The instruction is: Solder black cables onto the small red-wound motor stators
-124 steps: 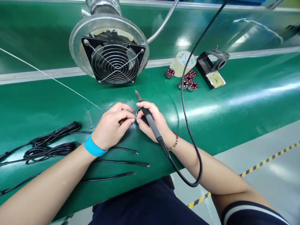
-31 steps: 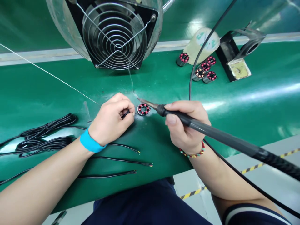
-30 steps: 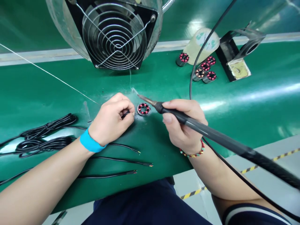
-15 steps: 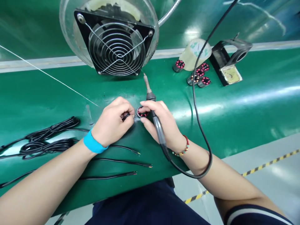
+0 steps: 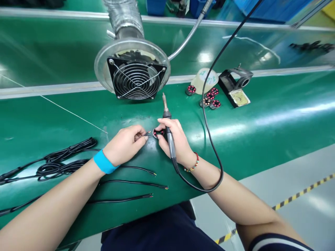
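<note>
Left hand (image 5: 125, 144) pinches a wire (image 5: 144, 134) at the stator (image 5: 158, 132); right hand (image 5: 175, 141) (iron (image 5: 169, 134) tucked upright) grips that stator.

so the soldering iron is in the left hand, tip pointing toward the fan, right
No: the head view shows the soldering iron in the right hand; the left hand pinches a wire. Its tip does point toward the fan.

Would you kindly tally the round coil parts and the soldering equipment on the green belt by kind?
Round red-coil stators: 6
Black-handled soldering iron: 1
Black metal iron stand: 1
Black square extraction fan: 1
Total: 9
</note>
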A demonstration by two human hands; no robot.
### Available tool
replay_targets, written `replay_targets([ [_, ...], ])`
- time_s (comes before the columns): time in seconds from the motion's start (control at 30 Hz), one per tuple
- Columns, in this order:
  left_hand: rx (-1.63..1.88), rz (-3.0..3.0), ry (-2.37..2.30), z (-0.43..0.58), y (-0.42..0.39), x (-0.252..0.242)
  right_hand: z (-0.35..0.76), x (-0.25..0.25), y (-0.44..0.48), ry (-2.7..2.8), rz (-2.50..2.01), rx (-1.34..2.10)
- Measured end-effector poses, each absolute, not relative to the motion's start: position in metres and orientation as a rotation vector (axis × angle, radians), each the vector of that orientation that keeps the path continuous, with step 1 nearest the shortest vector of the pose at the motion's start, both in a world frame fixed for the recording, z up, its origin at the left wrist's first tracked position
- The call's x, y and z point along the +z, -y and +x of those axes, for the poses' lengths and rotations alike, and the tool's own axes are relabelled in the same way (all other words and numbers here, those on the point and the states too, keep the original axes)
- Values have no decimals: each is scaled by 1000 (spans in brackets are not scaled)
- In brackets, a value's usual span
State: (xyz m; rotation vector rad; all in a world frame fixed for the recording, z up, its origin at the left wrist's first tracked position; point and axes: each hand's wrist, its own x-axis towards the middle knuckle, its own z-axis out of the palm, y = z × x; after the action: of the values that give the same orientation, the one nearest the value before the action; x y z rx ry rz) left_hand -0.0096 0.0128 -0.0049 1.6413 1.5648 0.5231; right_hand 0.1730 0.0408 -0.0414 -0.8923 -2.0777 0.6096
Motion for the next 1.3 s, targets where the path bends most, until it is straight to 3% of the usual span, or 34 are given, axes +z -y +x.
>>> replay_targets([
  [0.17, 619, 1301, -1491, -11, -16, 1, 173, -40, -42, 2230, -894, 661],
  [0.57, 593, 1182, -1534, -2, -19, -4, 178, -36, -39, 2153, -788, 690],
  [1.0, 568, 1444, -1419, -6, -18, -3, 169, -39, -35, 2190, -956, 545],
  [1.13, 484, 1806, -1455, 4, -10, -6, 167, -41, -35, 2067, -956, 672],
  [1.3, 656, 1798, -1658, 6, -6, -10, 174, -46, -39, 1917, -1048, 861],
])
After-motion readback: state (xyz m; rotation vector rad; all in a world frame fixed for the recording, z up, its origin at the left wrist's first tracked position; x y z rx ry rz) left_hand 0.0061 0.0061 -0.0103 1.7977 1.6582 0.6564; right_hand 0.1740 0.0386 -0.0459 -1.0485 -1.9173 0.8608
